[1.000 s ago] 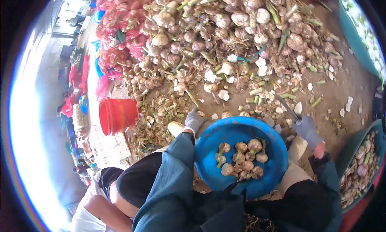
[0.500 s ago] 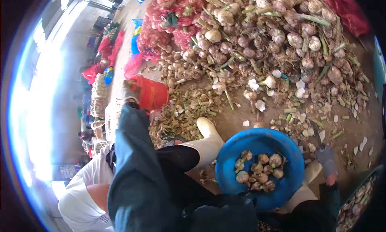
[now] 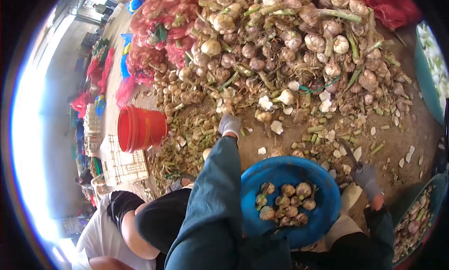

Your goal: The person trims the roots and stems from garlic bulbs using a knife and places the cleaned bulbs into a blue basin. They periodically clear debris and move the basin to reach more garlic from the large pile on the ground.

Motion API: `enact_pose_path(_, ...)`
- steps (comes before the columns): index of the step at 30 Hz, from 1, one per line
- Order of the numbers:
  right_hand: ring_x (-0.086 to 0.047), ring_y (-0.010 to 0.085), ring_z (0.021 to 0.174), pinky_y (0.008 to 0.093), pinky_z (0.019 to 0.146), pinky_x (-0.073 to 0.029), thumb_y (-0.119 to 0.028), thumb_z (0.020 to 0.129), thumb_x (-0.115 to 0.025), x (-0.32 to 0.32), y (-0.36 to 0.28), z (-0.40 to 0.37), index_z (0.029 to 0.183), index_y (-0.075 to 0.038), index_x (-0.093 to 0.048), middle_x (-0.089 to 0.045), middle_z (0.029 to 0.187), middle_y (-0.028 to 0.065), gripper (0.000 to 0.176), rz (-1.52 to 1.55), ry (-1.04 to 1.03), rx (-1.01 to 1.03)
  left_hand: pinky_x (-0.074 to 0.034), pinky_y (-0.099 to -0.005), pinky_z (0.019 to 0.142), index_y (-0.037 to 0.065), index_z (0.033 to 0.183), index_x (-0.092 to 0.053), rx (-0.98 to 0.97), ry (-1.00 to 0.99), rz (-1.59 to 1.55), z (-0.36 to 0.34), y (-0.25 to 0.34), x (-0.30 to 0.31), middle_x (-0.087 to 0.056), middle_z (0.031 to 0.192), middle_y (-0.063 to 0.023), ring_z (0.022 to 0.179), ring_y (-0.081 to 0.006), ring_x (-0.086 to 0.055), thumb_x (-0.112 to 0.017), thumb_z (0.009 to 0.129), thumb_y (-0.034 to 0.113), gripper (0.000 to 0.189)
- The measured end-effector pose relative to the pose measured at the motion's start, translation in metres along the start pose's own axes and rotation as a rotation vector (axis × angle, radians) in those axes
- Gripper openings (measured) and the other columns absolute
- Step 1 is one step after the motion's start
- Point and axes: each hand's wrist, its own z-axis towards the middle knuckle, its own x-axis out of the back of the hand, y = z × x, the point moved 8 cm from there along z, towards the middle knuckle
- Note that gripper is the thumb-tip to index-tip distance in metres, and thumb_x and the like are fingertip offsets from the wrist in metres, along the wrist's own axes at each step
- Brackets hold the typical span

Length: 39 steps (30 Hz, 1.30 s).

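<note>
Knife (image 3: 350, 153) — clamped in right hand (image 3: 367, 178). Garlic bulbs (image 3: 290, 210) — held in blue basin (image 3: 319, 170). Left hand (image 3: 229, 125) — placed at near edge of garlic pile (image 3: 293, 38); grip cannot be told. Left hand could be nicked if brought carelessly against the knife.

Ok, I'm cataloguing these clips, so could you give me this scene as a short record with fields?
left hand: left hand, gloved, at the near edge of the garlic pile; grip unclear
right hand: right hand, gloved, holding a knife
basin: blue basin, with bulbs inside
bucket: red bucket, left of the basin
background: red nets beside the pile
</note>
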Motion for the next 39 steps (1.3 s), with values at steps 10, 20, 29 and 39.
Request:
enact_pose_path(10, -0.056, 0.0306, 0.072, 0.0362, 0.066, -0.043, -0.033, 0.061, -0.06, 0.016, -0.064, 0.021, 0.085, 0.0, -0.057, -0.057, 0.075, 0.02, 0.04, 0.154, 0.021, 0.051, -0.044, -0.0272, 0.072, -0.001, 0.098, -0.053, -0.523, -0.779, -1.035, -0.12, 0.097, -0.022, -0.057, 0.089, -0.0062, 0.078, -0.0152, -0.054, -0.055, 0.073, 0.008, 0.027)
enact_pose_path(20, -0.053, 0.0291, 0.087, 0.0356, 0.075, -0.042, -0.034, 0.069, -0.052, 0.032, -0.121, -0.009, 0.099, -0.01, -0.053, -0.057, 0.091, 0.0156, 0.039, 0.137, -0.003, 0.249, -0.041, -0.0274, 0.076, -0.001, 0.107, -0.044, -0.854, -0.658, -0.287, -0.258, 0.186, -0.021, -0.057, 0.096, -0.0136, 0.087, -0.0181, -0.055, -0.067, 0.062, 0.028, 0.059)
enact_pose_path(29, -0.057, 0.0259, 0.067, 0.0376, 0.06, -0.044, -0.028, 0.068, -0.052, 0.073, -0.157, -0.054, 0.083, -0.013, -0.055, -0.058, 0.07, 0.0076, 0.022, 0.086, 0.327, 0.622, -0.043, -0.035, 0.074, 0.012, 0.102, -0.052, -1.35, -0.564, -0.482, -0.197, 0.143, -0.111, -0.056, 0.097, -0.0088, 0.087, -0.0259, -0.053, -0.052, 0.076, 0.022, 0.028)
enact_pose_path(39, -0.056, 0.0287, 0.066, 0.0391, 0.058, -0.042, -0.025, 0.065, -0.054, 0.067, -0.146, -0.039, 0.078, -0.012, -0.055, -0.057, 0.067, 0.0114, 0.019, 0.151, 0.398, 0.589, -0.044, -0.0292, 0.071, 0.006, 0.098, -0.052, -0.726, -0.765, -0.755, -0.252, 0.152, -0.053, -0.056, 0.093, -0.009, 0.085, -0.0174, -0.054, -0.06, 0.069, 0.008, 0.03)
